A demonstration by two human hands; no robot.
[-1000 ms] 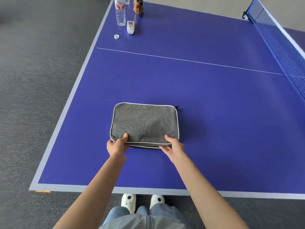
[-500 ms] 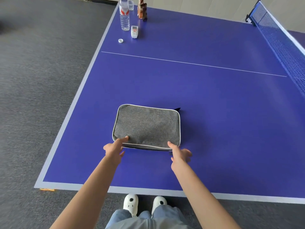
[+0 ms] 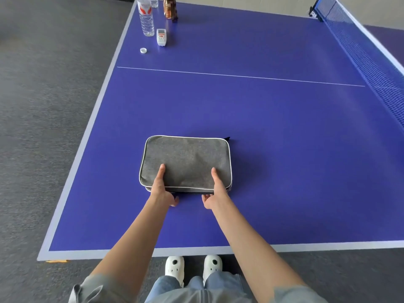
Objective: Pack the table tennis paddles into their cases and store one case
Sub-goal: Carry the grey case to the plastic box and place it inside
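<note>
1. In the middle of the frame, a grey case [image 3: 185, 162] with pale piping lies flat on the blue tabletop [image 3: 284, 149], nearer the left edge than the net.
2. A small dark tab sticks out at the case's upper right corner.
3. The left hand [image 3: 162, 189] grips the case's near edge toward its lower left corner, thumb laid on top of the grey fabric and fingers curled below the edge.
4. The right hand [image 3: 215, 190] grips the same near edge toward the lower right corner, thumb on top and fingers tucked under.
5. Both forearms reach up from the bottom of the frame, bare below grey short sleeves.
6. A dark strip shows along the case's near side under the piping; whether the zip is closed there cannot be told.
7. No paddle is in sight; what the case holds cannot be told.
8. At the upper left of the frame a clear water bottle [image 3: 147, 17] stands upright near the tabletop's left edge.
9. Just right of the bottle lies a white remote [image 3: 161, 37], and a small white cap [image 3: 143, 50] sits just below and left of it.
10. A brown packet [image 3: 170, 7] stands at the top of the frame, right of the bottle.
11. A blue net [image 3: 371, 62] runs down the upper right of the frame.
12. A thin white line [image 3: 240, 75] crosses the tabletop above the case.
13. At the bottom centre, two white shoes [image 3: 192, 267] stand on grey floor [image 3: 43, 127] below the tabletop's near edge.
</note>
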